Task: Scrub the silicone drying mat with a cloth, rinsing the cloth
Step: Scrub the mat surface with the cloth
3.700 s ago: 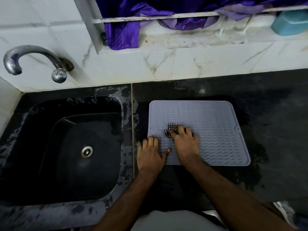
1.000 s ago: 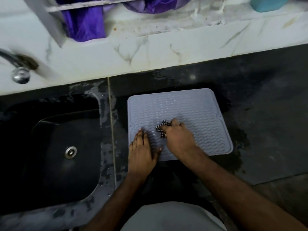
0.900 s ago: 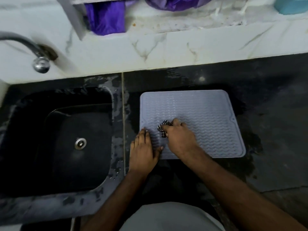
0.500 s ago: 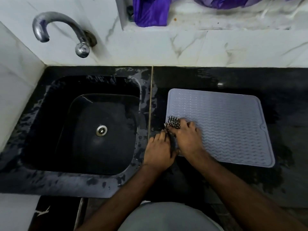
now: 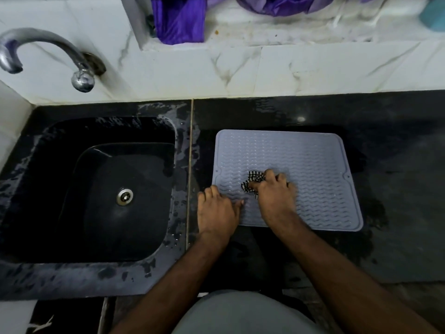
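A pale grey silicone drying mat (image 5: pixel 301 160) with a wavy ribbed surface lies flat on the wet black counter, right of the sink. My right hand (image 5: pixel 274 196) grips a small bunched black-and-white checked cloth (image 5: pixel 251 183) and holds it down on the mat's near-left part. My left hand (image 5: pixel 216 210) lies flat with straight fingers across the mat's near-left corner and the counter beside it. Most of the cloth is hidden under my right fingers.
A black sink (image 5: pixel 38 189) with a steel drain (image 5: pixel 124 196) sits to the left. A curved metal tap (image 5: pixel 48 51) juts from the white marble wall. Purple fabric (image 5: pixel 180 18) hangs on the ledge above; a teal object (image 5: pixel 433 13) stands at top right.
My right hand has slid the cloth to the right, away from the mat's left edge. My left hand has stayed at the near-left corner. The camera view has shifted.
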{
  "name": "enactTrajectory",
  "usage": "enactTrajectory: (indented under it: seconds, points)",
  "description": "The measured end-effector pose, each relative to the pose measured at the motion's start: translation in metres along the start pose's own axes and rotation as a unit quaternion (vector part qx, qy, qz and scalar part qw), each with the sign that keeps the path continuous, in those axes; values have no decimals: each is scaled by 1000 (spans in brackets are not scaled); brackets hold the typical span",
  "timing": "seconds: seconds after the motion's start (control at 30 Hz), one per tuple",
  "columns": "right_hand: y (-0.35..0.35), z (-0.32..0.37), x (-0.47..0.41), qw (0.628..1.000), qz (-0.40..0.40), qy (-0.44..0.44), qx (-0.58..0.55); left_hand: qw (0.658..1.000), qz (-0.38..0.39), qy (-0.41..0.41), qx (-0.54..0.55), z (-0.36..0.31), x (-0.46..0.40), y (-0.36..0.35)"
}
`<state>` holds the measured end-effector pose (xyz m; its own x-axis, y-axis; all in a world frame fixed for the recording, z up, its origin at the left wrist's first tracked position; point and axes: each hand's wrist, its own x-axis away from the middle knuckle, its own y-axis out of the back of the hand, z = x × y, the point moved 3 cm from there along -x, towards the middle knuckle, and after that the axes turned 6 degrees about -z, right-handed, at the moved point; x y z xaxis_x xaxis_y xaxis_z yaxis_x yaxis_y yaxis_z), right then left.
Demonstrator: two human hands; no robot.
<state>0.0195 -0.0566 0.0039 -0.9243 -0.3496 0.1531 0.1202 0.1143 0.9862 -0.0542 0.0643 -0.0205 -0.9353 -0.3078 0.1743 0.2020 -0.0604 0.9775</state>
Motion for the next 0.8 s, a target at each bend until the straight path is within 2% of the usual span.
enactTrajectory:
  seconds: [0.3,0.47,0.7,0.8]
  points:
    - [-7,-54,1,1000,1,2,-31,995,27,42,-88,-26,-12,8]
    - [-11,-78,6,999,-11,-8,-49,981,84,56,-165,-46,-12,2]
    - [-16,-109,8,999,-2,-8,-46,970,129,77,-192,-48,-10,1]
    - [-20,-131,8,999,5,-20,-50,979,90,44,-175,-68,-12,11]
